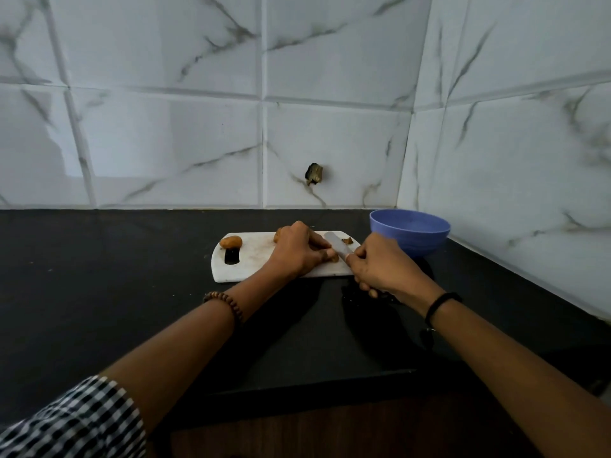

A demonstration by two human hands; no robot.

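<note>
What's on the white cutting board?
A brown-orange lump by the handle slot, cut scraps at the far right corner, the knife, and the left hand pinning a piece that its fingers mostly cover.

Black stone-like worktop (132, 292): smooth, semi-gloss w/ faint reflections. White rectangular plastic cutting board (261, 259): matt, scuffed, stained. Grey metal knife blade (335, 243): dull sheen. Blue round plastic bowl (410, 231): smooth, satin. White marble-veined wall tiles (330, 127): glossy.

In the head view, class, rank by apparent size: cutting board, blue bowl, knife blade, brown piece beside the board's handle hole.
1. cutting board
2. blue bowl
3. knife blade and brown piece: too alike
</note>
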